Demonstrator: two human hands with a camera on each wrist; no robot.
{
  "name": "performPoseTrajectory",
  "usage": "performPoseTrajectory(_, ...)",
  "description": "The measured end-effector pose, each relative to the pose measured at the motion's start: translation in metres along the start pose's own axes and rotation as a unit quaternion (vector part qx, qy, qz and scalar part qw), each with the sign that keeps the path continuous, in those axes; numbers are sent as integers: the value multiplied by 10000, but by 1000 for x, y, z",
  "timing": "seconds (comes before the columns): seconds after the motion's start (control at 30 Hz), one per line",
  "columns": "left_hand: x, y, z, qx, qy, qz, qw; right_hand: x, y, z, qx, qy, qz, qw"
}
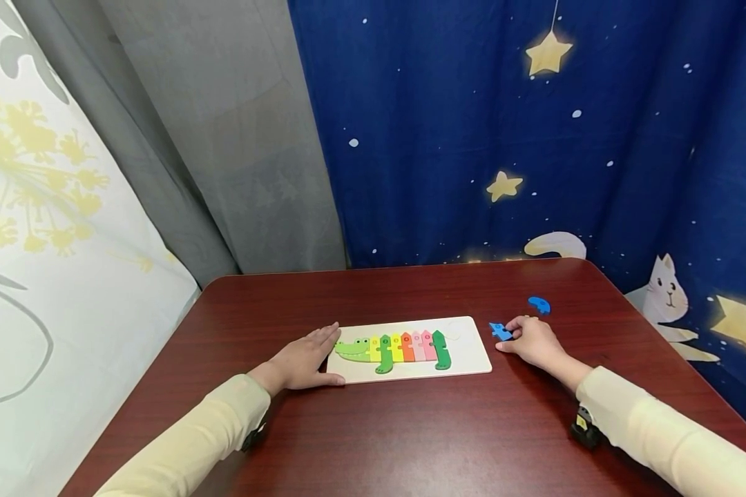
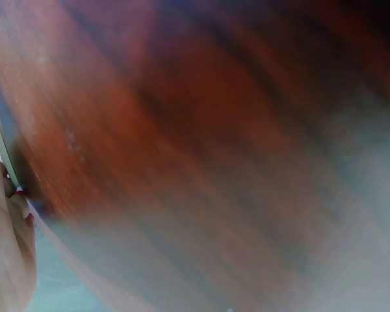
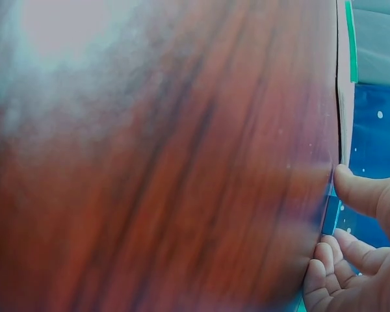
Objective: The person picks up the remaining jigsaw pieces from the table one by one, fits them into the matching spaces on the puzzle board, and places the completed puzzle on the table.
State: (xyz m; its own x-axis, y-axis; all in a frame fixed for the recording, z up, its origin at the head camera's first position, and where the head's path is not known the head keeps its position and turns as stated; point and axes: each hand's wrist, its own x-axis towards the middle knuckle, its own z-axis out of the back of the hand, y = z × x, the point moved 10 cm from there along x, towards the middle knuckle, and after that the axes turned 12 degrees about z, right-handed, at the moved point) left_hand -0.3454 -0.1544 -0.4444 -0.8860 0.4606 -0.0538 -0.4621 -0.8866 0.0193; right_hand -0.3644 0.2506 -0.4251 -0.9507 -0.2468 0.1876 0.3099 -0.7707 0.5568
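Note:
A pale wooden puzzle board [image 1: 469, 359] lies on the table, bearing a crocodile built of a light green head [image 1: 352, 351], yellow, orange and pink body pieces [image 1: 417, 347] and dark green leg pieces [image 1: 442, 351]. My left hand [image 1: 307, 359] rests at the board's left end, fingers straight and thumb along the near corner. Right of the board, my right hand [image 1: 534, 343] pinches a blue puzzle piece [image 1: 500, 331] between thumb and fingers, low at the table. The right wrist view shows that blue piece edge-on, partly hidden by the fingers. A second, curved blue puzzle piece [image 1: 539, 305] lies just beyond this hand.
The dark red wooden table [image 1: 404, 435] has its far edge close to a grey curtain [image 1: 255, 172] and a blue star-patterned curtain [image 1: 435, 138]. On the left hangs a white patterned cloth [image 1: 68, 310]. A faint outline marks the board's right end.

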Motion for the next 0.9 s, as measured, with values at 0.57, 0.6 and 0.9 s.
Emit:
performPoseTrajectory(0.57, -1, -1, -1, 3, -7, -29, 10000, -2, 2, 0, -44, -147, -58, 9999)
performPoseTrajectory(0.6, -1, 0, -2, 5, 5, -14, 10000, -3, 2, 1, -51, -161, -49, 9998)
performPoseTrajectory(0.9, 0, 0, -2, 20, 14, 0, 10000, -4, 6, 2, -67, -195, -5, 9998)
